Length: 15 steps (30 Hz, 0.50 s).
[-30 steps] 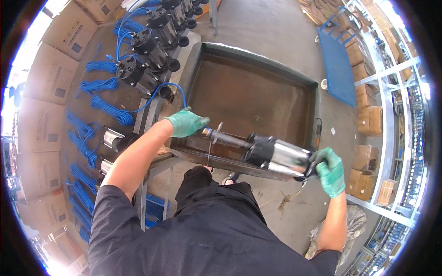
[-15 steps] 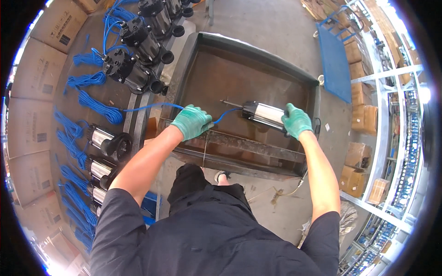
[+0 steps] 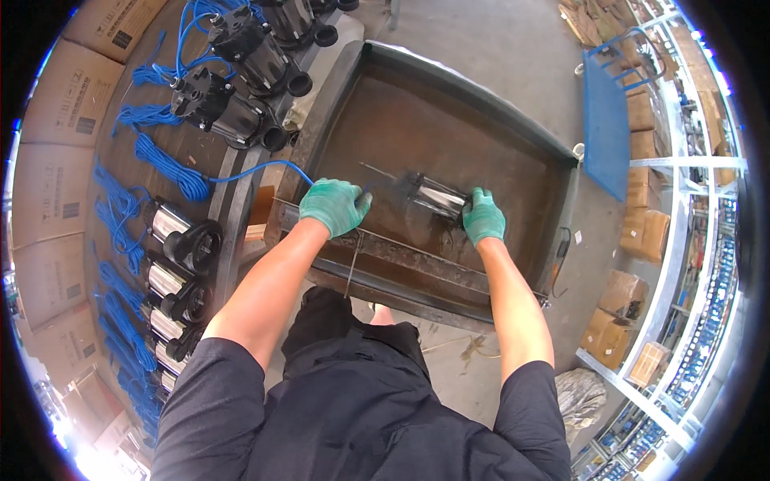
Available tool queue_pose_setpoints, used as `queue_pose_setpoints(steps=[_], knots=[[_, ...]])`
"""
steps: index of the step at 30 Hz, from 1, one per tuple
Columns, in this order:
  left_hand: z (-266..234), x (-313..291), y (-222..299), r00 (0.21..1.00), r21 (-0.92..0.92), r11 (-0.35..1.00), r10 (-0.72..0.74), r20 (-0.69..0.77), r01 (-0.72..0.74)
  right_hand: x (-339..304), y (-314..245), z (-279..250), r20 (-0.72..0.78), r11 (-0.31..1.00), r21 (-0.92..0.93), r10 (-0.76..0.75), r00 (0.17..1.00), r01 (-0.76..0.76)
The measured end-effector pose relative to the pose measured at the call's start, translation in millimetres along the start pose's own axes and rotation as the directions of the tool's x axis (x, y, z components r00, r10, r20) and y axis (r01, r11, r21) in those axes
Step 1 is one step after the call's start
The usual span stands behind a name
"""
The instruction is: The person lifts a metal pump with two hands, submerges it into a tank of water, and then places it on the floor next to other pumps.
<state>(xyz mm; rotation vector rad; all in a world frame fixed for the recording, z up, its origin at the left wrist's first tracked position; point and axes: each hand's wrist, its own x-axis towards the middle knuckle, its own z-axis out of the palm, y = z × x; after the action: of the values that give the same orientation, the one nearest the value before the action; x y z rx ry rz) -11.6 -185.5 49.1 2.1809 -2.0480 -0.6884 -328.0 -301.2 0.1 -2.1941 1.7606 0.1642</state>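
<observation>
My right hand (image 3: 484,218), in a green glove, grips the near end of a submersible pump (image 3: 437,197) with a shiny metal body and black ends. The pump lies tilted in the brown water of a metal tank (image 3: 473,86), partly under the surface, its thin rod pointing left. My left hand (image 3: 333,206), gloved the same way, is closed around the pump's blue cable (image 3: 273,163) at the tank's left side. That cable runs left to a tied coil (image 3: 168,167) on the bench. Between my left hand and the pump, the cable is hard to make out.
Upright pumps (image 3: 220,108) with black tops stand at the upper left. More pumps (image 3: 180,232) lie along the left bench beside blue cable coils. Cardboard boxes (image 3: 52,188) line the far left. A bar (image 3: 417,255) crosses the tank. A blue trolley (image 3: 605,128) and shelving (image 3: 682,200) stand at right.
My right hand has lowered the pump from above the tank into the water and moved a little left. My left hand keeps hold of the cable.
</observation>
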Motion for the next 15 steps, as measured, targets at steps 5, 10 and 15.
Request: queue_pose_setpoints(steps=[5, 10, 15], knots=[[2.9, 2.7, 0.6, 0.998, 0.018, 0.999, -0.047, 0.030, 0.046, -40.1, -4.1, -23.6, -0.114, 0.937, 0.273, -0.194, 0.974, 0.219], [-1.1, 1.9, 3.1, 0.998, 0.029, 0.998, -0.050, 0.040, 0.049, -98.8, -1.5, -32.6, -0.205, 0.805, 0.546, -0.140, 0.969, 0.232], [11.4, -3.9, -0.5, 0.970, -0.037, 0.994, 0.090, -0.225, -0.100, -150.8, -36.0, -32.3, -0.160, 0.669, 0.719, -0.105, 0.981, 0.189]])
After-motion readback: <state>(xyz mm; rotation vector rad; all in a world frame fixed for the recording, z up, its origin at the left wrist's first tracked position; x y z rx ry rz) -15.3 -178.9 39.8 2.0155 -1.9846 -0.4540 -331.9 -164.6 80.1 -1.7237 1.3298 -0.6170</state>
